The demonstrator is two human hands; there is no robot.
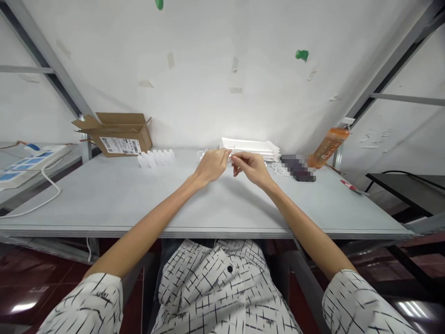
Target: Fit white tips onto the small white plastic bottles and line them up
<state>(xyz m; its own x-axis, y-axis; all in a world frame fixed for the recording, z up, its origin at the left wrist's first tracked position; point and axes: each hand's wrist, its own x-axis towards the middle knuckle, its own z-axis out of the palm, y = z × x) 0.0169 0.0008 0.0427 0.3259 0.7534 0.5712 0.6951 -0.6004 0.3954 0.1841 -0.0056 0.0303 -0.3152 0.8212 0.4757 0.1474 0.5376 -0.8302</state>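
Observation:
Above the middle of the table, my left hand [212,165] is closed, its thumb and fingers pinched together at the fingertips. Close to it on the right, my right hand [253,168] also pinches, thumb against forefinger. Something small, thin and whitish seems to be between the two sets of fingertips, too small to name. Behind the hands lies a stack of flat white trays or packets [252,147], partly covered by them. Small white loose pieces [279,169] lie just right of my right hand, and a few more [202,153] show behind my left hand.
A row of whitish translucent rounded pieces [156,158] stands left on the grey table [139,199]. Behind it is an open cardboard box [121,137]. To the right are a dark phone [301,169] and an orange drink bottle [330,144]. A power strip [31,164] lies far left.

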